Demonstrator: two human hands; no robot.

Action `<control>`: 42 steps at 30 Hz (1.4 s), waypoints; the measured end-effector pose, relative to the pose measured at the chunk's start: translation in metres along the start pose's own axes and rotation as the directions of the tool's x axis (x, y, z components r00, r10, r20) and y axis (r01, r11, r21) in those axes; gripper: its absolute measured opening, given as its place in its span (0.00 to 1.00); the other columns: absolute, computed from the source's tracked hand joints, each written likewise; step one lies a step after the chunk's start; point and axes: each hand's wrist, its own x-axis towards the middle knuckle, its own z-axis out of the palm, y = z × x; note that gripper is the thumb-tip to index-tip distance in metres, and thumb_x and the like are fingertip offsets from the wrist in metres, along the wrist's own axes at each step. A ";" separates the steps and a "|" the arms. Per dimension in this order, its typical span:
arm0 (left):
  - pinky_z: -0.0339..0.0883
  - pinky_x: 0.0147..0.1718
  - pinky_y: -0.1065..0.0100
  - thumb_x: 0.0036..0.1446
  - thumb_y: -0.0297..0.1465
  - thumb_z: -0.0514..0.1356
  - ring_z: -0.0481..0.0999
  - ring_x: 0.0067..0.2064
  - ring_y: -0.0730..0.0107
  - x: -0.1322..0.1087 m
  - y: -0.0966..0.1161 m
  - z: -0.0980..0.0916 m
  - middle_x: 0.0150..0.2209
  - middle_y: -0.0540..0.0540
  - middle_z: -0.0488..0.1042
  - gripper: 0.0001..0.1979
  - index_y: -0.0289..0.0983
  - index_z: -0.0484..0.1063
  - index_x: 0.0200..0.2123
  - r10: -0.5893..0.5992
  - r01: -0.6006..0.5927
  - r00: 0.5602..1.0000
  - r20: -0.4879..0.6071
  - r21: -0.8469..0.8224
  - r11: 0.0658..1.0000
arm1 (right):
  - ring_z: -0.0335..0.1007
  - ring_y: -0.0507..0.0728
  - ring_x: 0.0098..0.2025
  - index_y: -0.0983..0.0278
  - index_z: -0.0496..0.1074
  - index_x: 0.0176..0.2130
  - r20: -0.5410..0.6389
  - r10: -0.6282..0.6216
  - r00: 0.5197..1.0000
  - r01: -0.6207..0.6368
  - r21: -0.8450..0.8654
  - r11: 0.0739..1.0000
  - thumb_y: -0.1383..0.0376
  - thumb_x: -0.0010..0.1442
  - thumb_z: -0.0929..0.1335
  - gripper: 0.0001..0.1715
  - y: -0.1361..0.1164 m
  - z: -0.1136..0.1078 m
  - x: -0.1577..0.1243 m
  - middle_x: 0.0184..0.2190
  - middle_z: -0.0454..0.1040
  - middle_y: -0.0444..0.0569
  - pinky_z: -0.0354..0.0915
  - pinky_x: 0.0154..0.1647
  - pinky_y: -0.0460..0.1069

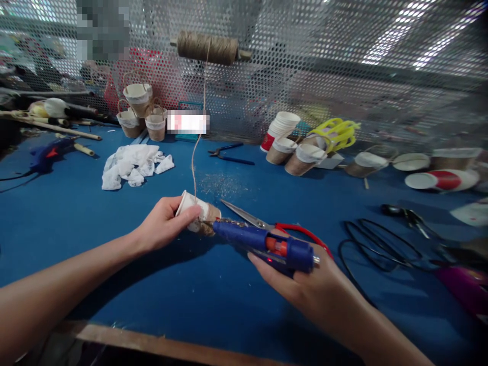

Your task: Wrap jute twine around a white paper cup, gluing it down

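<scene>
My left hand grips a paper cup lying on its side, its lower part wrapped in brown twine. A strand of twine runs up from the cup to a spool on the perforated screen. My right hand is wrapped around a blue glue gun with a small red light lit. The gun's nozzle meets the twine-wrapped part of the cup; whether it touches cannot be made out. Behind the gun lie scissors with red handles, partly hidden by it.
Twine-wrapped cups stand at the back left, near crumpled white lace. Pliers lie mid-table. More cups and a yellow basket-like item are at back right. A black cable coils on the right. Another glue gun lies left.
</scene>
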 end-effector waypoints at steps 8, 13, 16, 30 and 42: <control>0.60 0.26 0.74 0.53 0.37 0.54 0.65 0.25 0.76 0.000 0.003 0.000 0.24 0.49 0.71 0.15 0.30 0.73 0.30 0.009 -0.008 1.000 -0.028 0.040 0.999 | 0.62 0.52 0.17 0.58 0.68 0.25 0.027 0.032 0.999 -0.034 0.059 0.998 0.69 0.54 0.62 0.10 -0.004 0.006 0.000 0.16 0.67 0.43 0.63 0.18 0.46; 0.62 0.28 0.73 0.54 0.37 0.53 0.66 0.26 0.75 -0.001 0.003 0.001 0.27 0.47 0.73 0.15 0.31 0.73 0.31 0.027 -0.026 0.999 -0.021 0.060 0.998 | 0.63 0.52 0.19 0.59 0.64 0.24 0.037 0.035 0.999 -0.037 0.058 0.998 0.70 0.53 0.62 0.09 -0.003 0.004 -0.001 0.19 0.68 0.43 0.63 0.20 0.47; 0.62 0.28 0.73 0.54 0.37 0.53 0.66 0.27 0.74 -0.001 0.003 0.001 0.27 0.47 0.73 0.15 0.31 0.73 0.31 0.029 -0.028 0.999 -0.018 0.066 0.997 | 0.63 0.52 0.19 0.59 0.63 0.24 0.043 0.026 0.999 -0.028 0.037 0.999 0.69 0.54 0.61 0.08 0.000 0.005 -0.004 0.19 0.68 0.43 0.62 0.18 0.47; 0.61 0.27 0.73 0.54 0.37 0.53 0.65 0.26 0.75 -0.001 0.002 0.000 0.26 0.48 0.71 0.15 0.31 0.72 0.30 0.013 -0.011 1.000 -0.028 0.089 0.996 | 0.63 0.52 0.21 0.61 0.63 0.29 0.044 -0.029 0.999 0.030 -0.015 0.999 0.70 0.54 0.61 0.04 0.000 0.006 -0.009 0.22 0.67 0.43 0.61 0.21 0.48; 0.63 0.28 0.72 0.55 0.38 0.52 0.67 0.27 0.73 -0.004 0.002 -0.001 0.28 0.46 0.73 0.17 0.31 0.73 0.32 0.024 -0.024 1.000 0.004 0.100 0.995 | 0.65 0.52 0.22 0.60 0.65 0.29 0.025 0.009 1.000 -0.010 0.042 0.999 0.67 0.55 0.62 0.04 0.004 0.005 -0.009 0.22 0.69 0.43 0.63 0.21 0.47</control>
